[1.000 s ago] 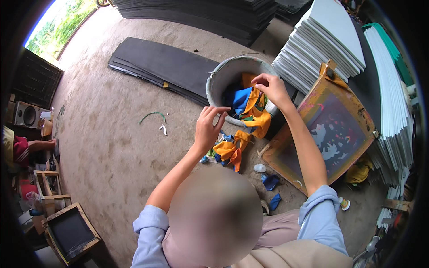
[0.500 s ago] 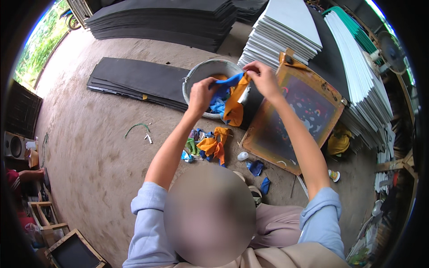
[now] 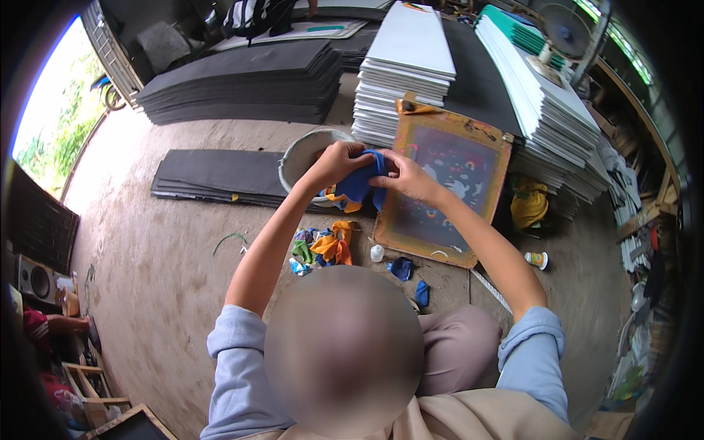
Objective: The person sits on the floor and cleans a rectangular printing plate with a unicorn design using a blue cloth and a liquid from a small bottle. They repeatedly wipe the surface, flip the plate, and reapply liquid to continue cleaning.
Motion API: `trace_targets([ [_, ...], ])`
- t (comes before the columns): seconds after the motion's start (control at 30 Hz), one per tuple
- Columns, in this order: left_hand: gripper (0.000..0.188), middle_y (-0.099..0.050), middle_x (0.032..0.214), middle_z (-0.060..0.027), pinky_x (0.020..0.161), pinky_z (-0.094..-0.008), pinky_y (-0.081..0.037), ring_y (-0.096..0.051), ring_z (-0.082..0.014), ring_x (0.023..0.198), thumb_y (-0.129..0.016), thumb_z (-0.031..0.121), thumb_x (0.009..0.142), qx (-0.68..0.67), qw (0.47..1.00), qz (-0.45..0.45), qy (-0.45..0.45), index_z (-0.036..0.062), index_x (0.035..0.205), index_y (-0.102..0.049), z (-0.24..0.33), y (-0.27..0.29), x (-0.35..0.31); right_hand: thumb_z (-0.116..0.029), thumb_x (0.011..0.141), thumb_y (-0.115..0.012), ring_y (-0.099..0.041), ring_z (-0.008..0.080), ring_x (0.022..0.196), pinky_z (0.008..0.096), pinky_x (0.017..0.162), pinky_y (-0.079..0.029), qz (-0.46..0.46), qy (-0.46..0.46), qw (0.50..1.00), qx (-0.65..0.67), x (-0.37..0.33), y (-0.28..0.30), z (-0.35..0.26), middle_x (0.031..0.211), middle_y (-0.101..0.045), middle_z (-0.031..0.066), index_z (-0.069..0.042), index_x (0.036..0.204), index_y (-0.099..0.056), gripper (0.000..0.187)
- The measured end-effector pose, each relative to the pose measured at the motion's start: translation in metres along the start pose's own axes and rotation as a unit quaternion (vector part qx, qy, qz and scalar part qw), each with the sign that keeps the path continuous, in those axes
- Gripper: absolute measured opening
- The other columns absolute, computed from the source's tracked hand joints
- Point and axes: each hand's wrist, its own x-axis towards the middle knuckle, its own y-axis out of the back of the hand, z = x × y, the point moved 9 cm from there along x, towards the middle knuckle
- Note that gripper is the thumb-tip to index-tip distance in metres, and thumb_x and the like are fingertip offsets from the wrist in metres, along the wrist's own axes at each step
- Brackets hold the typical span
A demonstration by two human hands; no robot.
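A blue cloth (image 3: 357,186) with orange at its lower end hangs between my hands, partly in front of the bucket and the framed screen. My left hand (image 3: 339,163) is closed on its upper left edge, over the bucket's rim. The fingers of my right hand (image 3: 408,178) pinch the cloth's right side, in front of the screen's left edge. Behind my left hand stands the pale round bucket (image 3: 295,163), its inside mostly hidden. Below, a small heap of orange, green and blue cloth scraps (image 3: 336,243) lies on the floor.
A wood-framed printing screen (image 3: 429,249) leans at the right, near white board stacks (image 3: 403,66). Dark sheets (image 3: 220,172) lie left of the bucket. Near my knees are a small white bottle (image 3: 377,253), blue scraps (image 3: 400,268) and a cup (image 3: 537,259). Another person's leg shows far left.
My hands have drawn closer together, and the cloth that was stretched between them now hangs bunched with its blue side showing. The view has tilted up, showing more of the back.
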Motion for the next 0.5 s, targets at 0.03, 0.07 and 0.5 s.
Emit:
trace_targets([
  [0.03,0.034,-0.065,0.076,-0.0055,0.062,-0.0246,-0.048,-0.058,-0.0080,0.068,-0.062,0.031,0.088,-0.009,1.000,-0.024,0.015,-0.0007,0.098,-0.065,0.004,-0.013,0.004,-0.035,0.083,-0.068,-0.056,0.0190,0.105,0.0319,0.094,-0.042,0.000,-0.014,1.000,0.003,-0.016,0.007,0.003,0.116,-0.059,0.0142,-0.004,0.125,-0.050,0.055],
  [0.07,0.035,-0.066,0.076,-0.0063,0.061,-0.0258,-0.049,-0.058,-0.0086,0.067,-0.063,0.033,0.087,-0.017,0.998,-0.048,0.029,0.0000,0.097,-0.066,0.007,-0.027,0.006,-0.030,0.088,-0.062,-0.059,0.0149,0.093,0.0295,0.087,-0.044,0.075,-0.031,0.995,-0.054,-0.030,0.027,0.013,0.099,-0.064,0.0073,-0.002,0.114,-0.058,0.038],
  [0.5,0.038,-0.062,0.091,-0.0027,0.070,-0.0232,-0.051,-0.061,-0.0092,0.077,-0.060,0.033,0.091,-0.316,0.922,-0.157,0.161,-0.0022,0.105,-0.057,-0.023,-0.172,0.014,-0.042,0.083,-0.066,-0.055,0.0231,0.104,0.0374,0.094,-0.041,0.203,-0.044,0.978,-0.004,-0.136,0.078,0.087,0.119,-0.049,0.0137,-0.003,0.119,-0.043,0.058],
])
